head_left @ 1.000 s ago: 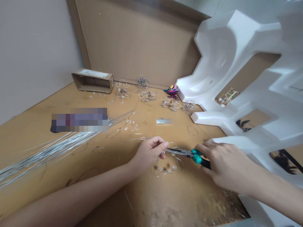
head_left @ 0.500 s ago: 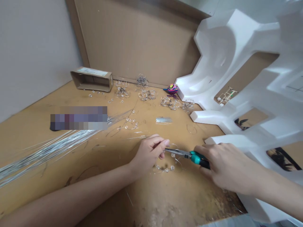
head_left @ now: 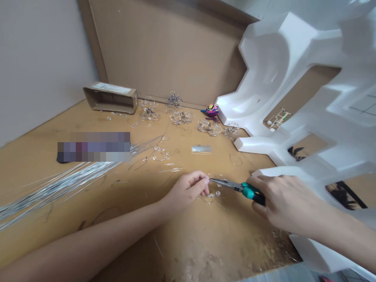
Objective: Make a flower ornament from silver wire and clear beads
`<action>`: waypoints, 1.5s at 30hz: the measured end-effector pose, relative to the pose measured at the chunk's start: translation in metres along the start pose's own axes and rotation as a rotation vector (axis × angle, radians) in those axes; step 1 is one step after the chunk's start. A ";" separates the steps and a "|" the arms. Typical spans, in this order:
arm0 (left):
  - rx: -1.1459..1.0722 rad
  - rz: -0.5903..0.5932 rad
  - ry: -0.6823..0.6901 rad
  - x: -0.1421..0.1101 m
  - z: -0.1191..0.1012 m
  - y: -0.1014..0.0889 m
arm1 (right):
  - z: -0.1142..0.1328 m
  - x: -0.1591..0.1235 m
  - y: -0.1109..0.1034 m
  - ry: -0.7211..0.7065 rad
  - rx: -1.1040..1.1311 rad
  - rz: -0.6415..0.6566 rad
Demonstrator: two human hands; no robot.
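Shifted within the last second: pliers [head_left: 249, 191], one pair, now slightly higher; beaded wire loop [head_left: 217, 193], one, its beads drawn up nearer the left hand [head_left: 189, 188]. That hand: closed, pinching the loop above the desk [head_left: 205, 243], between middle and right edge. Right hand [head_left: 282, 201]: wrapped round the pliers' handles, nose at the left fingertips. Toward the far edge: wire-and-bead clusters [head_left: 181, 117], five by my count; cardboard box [head_left: 134, 102], one; multicoloured figure [head_left: 212, 109], one. Mid-desk: short wire bundle [head_left: 201, 149], one.

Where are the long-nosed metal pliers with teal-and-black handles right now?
In the head view, the pliers are right of centre, below mid-height, gripped by the right hand, their tips beside the left hand.
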State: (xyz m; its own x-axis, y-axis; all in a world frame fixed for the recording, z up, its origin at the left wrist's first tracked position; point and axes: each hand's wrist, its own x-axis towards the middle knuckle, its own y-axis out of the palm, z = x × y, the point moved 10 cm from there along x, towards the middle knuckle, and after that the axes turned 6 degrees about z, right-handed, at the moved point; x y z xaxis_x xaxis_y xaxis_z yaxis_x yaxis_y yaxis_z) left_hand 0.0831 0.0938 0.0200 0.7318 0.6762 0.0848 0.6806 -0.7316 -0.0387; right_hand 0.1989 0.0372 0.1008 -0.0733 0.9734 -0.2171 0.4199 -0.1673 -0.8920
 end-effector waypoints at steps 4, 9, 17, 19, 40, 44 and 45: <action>0.016 0.047 0.012 0.001 -0.001 0.003 | -0.001 -0.001 0.003 0.013 0.011 0.013; 0.013 0.062 0.013 0.001 0.002 0.006 | 0.001 0.002 0.004 -0.005 0.034 0.004; 0.084 0.011 0.025 0.000 0.001 0.001 | -0.001 0.001 0.004 -0.013 0.010 -0.026; 0.098 0.002 0.024 -0.001 0.000 0.000 | 0.000 0.000 0.002 -0.011 0.005 -0.039; 0.073 -0.020 0.061 -0.002 0.003 0.004 | 0.005 -0.002 0.001 -0.013 -0.008 -0.058; 0.071 -0.045 0.075 -0.003 0.003 0.001 | 0.007 -0.003 -0.002 -0.012 -0.036 -0.081; 0.074 -0.050 0.077 -0.003 0.003 0.001 | 0.008 -0.003 -0.003 -0.013 -0.044 -0.088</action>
State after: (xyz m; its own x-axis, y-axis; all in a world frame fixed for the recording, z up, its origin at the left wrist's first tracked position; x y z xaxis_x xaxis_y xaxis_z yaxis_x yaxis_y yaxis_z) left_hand 0.0814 0.0914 0.0165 0.6942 0.7008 0.1642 0.7187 -0.6873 -0.1054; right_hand 0.1909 0.0332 0.1007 -0.1227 0.9819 -0.1442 0.4508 -0.0743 -0.8895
